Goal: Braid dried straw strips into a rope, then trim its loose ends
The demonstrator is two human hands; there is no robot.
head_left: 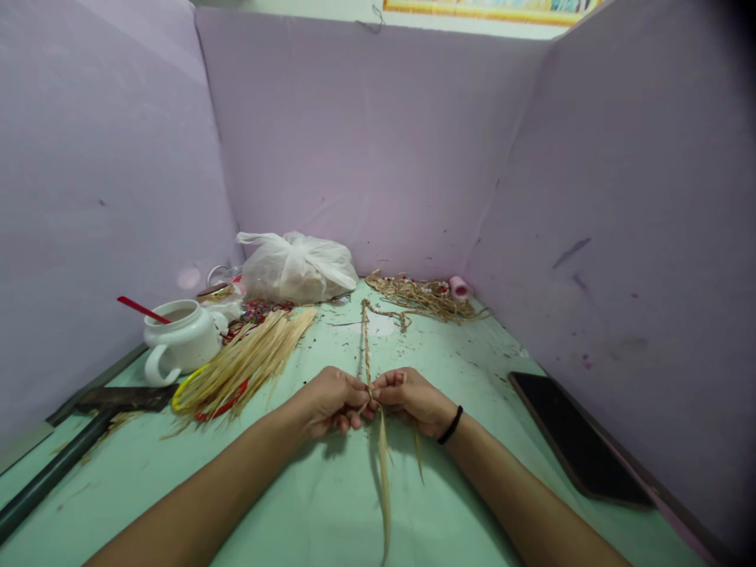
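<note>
My left hand (331, 400) and my right hand (410, 398) meet at the middle of the green table, both with fingers pinched closed on a braided straw cord (366, 346). The braided part runs away from my hands toward the back of the table. Loose straw ends (384, 480) hang down from my fingers toward me. A black band sits on my right wrist.
A bundle of straw (248, 362) lies at left on red and yellow rings. A white cup (180, 339) with a red stick, a white plastic bag (298, 266), a pile of braided cord (422, 298), a pink spool (458, 287) and a black phone (576, 437) are around. Purple walls enclose the table.
</note>
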